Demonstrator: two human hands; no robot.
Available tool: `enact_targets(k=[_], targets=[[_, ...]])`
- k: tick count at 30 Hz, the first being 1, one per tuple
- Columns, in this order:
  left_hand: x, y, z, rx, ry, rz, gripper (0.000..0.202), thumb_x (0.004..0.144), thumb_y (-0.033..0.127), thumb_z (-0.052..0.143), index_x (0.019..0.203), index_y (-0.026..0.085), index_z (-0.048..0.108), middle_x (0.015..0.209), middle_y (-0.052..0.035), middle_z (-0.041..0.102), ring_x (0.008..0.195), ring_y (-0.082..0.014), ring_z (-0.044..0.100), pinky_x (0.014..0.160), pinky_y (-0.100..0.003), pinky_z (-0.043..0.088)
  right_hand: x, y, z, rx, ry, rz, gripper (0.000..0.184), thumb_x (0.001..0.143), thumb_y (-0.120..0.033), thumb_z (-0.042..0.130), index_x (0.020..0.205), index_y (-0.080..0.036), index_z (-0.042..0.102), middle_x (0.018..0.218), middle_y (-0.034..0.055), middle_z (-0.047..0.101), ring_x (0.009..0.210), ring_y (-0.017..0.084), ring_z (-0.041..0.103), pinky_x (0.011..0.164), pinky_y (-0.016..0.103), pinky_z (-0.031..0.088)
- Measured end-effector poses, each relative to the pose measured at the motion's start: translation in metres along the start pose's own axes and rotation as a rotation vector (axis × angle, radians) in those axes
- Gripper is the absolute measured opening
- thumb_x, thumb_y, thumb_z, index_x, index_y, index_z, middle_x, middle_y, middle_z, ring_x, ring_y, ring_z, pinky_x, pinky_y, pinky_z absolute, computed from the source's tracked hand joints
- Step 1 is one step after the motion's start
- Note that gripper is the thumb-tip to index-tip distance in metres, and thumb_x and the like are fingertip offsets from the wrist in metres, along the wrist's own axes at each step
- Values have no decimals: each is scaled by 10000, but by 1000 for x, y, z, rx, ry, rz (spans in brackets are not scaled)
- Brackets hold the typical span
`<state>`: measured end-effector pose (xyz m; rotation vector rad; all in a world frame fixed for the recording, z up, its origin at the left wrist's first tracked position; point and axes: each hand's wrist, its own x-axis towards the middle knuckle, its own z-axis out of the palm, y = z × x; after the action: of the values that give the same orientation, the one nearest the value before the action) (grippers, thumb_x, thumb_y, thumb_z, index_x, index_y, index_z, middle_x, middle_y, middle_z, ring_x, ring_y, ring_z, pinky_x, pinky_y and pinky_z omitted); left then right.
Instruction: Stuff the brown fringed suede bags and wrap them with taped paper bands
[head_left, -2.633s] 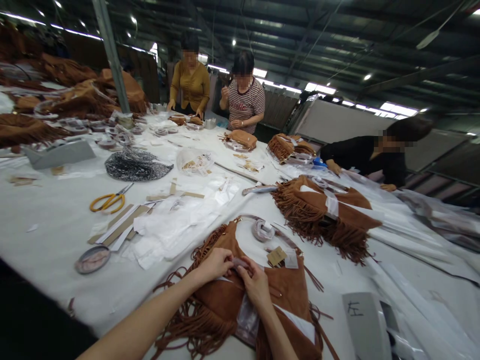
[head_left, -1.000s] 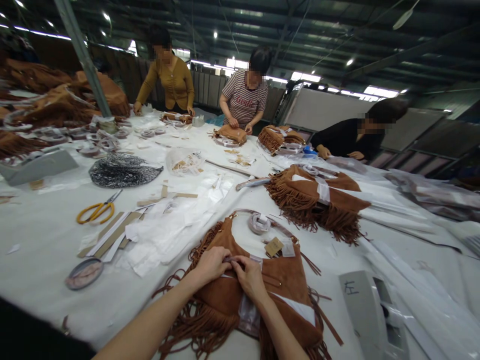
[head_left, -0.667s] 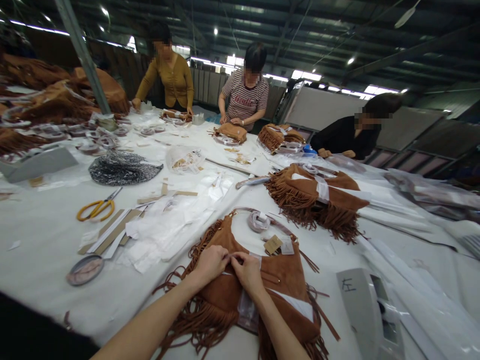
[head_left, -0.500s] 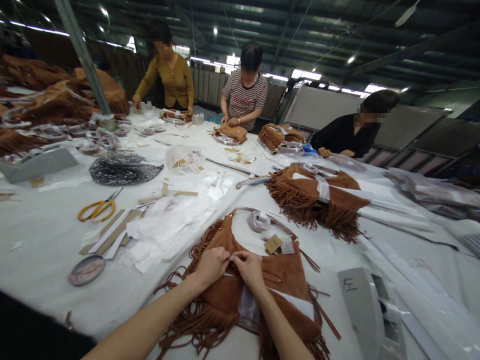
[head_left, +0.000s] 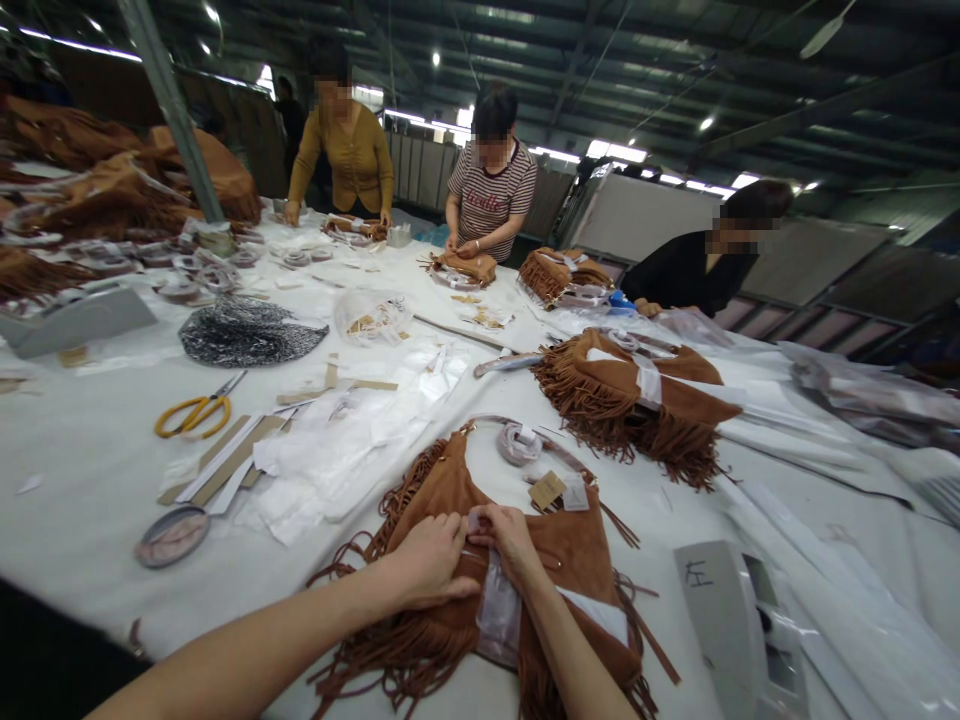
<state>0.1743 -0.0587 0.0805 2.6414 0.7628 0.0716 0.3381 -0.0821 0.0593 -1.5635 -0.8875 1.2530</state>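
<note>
A brown suede handbag [head_left: 581, 545] with long fringes lies in front of me, its strap towards the far side. A strip of clear plastic film [head_left: 498, 610] runs down over its middle. My left hand [head_left: 431, 560] rests flat on the bag left of the strip, fingers stretched and thumb spread. Closed in a pinch, my right hand [head_left: 506, 535] grips the upper end of the film beside my left fingertips. A tan paper tag [head_left: 547, 489] and a white label lie at the bag's opening. Inside the strap's loop sits a wrapped coil [head_left: 518, 443].
A grey tape dispenser [head_left: 739, 620] stands at the right. Yellow-handled scissors [head_left: 196, 412], card strips and a tape roll [head_left: 172, 537] lie left. Beyond are stacked fringed bags [head_left: 637, 390] and a black-and-white cloth [head_left: 251, 333]. Several people work across the table.
My left hand has gone from a pinch at the film to lying flat, its thumb now spread lower on the bag. My right hand has shifted slightly, still pinching. The bag stays put.
</note>
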Motion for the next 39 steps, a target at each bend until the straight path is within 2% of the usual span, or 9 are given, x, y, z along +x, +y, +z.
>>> enact_targets(k=[3, 7, 10, 12, 17, 24, 30, 35, 39], targets=[[-4, 4, 2, -4, 29, -27, 727, 815, 629, 471, 1281, 71, 471, 1143, -202, 529, 1033, -339, 504, 923, -464, 398, -1, -1, 0, -63, -16, -36, 378, 696, -496, 627, 700, -120, 673, 642, 53, 652, 580, 147, 588, 583, 266, 500], [-3, -3, 3, -160, 59, -62, 530, 864, 494, 473, 1232, 117, 529, 1134, -163, 561, 998, -286, 540, 898, -402, 413, 0, 1, 1, -185, -7, -117, 279, 623, -404, 691, 702, -136, 676, 607, 19, 634, 557, 136, 548, 561, 246, 450], [6, -18, -1, -355, 93, -80, 321, 904, 330, 413, 1016, 147, 653, 940, -98, 645, 847, -209, 594, 802, -305, 436, 1, -1, 1, -282, -4, -183, 217, 668, -365, 615, 655, -155, 665, 574, 11, 622, 545, 142, 536, 557, 253, 432], [15, -26, -3, -408, 125, -104, 314, 904, 255, 384, 906, 162, 684, 814, -58, 665, 762, -173, 603, 752, -265, 432, 2, -4, 1, -345, 1, -233, 185, 686, -321, 567, 636, -169, 660, 587, 11, 631, 570, 150, 546, 582, 258, 430], [31, -31, 2, -440, 228, -168, 205, 819, 275, 537, 830, 182, 719, 820, -44, 692, 767, -174, 606, 724, -260, 413, 0, -15, -2, -478, 1, -339, 170, 702, -255, 524, 657, -196, 677, 657, 9, 670, 641, 171, 581, 632, 271, 422], [32, -27, 10, -471, 325, -209, 204, 790, 262, 541, 752, 162, 714, 729, -36, 679, 679, -147, 588, 646, -239, 379, 2, -24, -6, -531, -41, -431, 154, 721, -251, 554, 739, -225, 704, 718, 2, 702, 681, 181, 626, 684, 281, 459], [33, -24, 11, -473, 351, -247, 241, 786, 253, 511, 689, 161, 712, 657, -32, 681, 596, -141, 577, 610, -243, 352, -9, -24, -16, -473, 317, -394, 312, 792, -344, 506, 1024, -168, 619, 769, 66, 704, 745, 239, 658, 725, 356, 496], [32, -24, 12, -478, 358, -248, 229, 791, 255, 520, 746, 168, 727, 719, -35, 708, 646, -151, 605, 633, -238, 367, -28, -12, 5, -304, 299, -294, 296, 776, -279, 494, 1057, -200, 537, 756, 32, 703, 738, 225, 679, 713, 349, 526], [30, -22, 11, -456, 369, -246, 247, 822, 259, 505, 754, 162, 722, 721, -43, 702, 638, -149, 601, 632, -241, 372, -21, -1, 20, -269, 296, -270, 288, 732, -247, 521, 1016, -201, 528, 841, 56, 708, 808, 227, 682, 762, 367, 529]])
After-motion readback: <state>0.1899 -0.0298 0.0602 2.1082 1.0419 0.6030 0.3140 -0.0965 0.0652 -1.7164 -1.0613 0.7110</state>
